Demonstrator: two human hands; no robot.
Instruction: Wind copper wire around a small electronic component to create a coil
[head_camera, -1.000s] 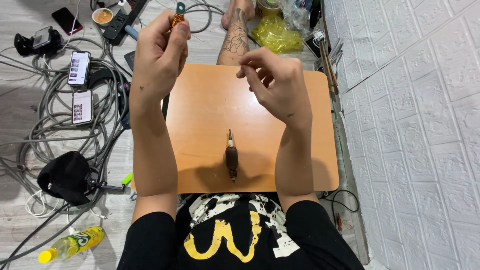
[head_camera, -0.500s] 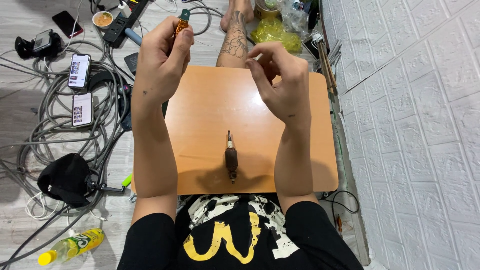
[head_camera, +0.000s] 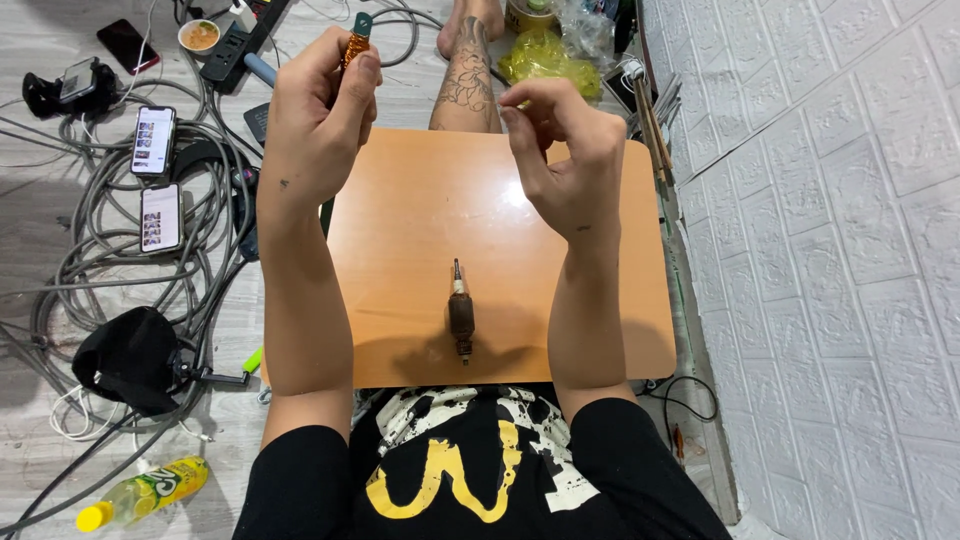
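Note:
My left hand (head_camera: 318, 110) is raised above the left edge of a small orange table (head_camera: 400, 230) and grips a slim orange tool with a green tip (head_camera: 356, 42), pointing away from me. My right hand (head_camera: 566, 150) hovers over the table's far right part with fingertips pinched together; whether a small part sits between them is too small to tell. A dark cylindrical motor part with a thin shaft (head_camera: 461, 314) lies on the table near its front edge, between my forearms.
Grey cables (head_camera: 110, 270), two phones (head_camera: 158, 180), a black cap (head_camera: 128, 358) and a yellow bottle (head_camera: 140, 494) lie on the floor at left. A tattooed leg (head_camera: 466, 75) and yellow bag (head_camera: 545, 55) lie beyond the table. A white brick-pattern wall (head_camera: 830, 250) runs along the right.
Both hands have shifted slightly; the right hand's fingers have drawn closer into a pinch. The motor part on the table has not moved.

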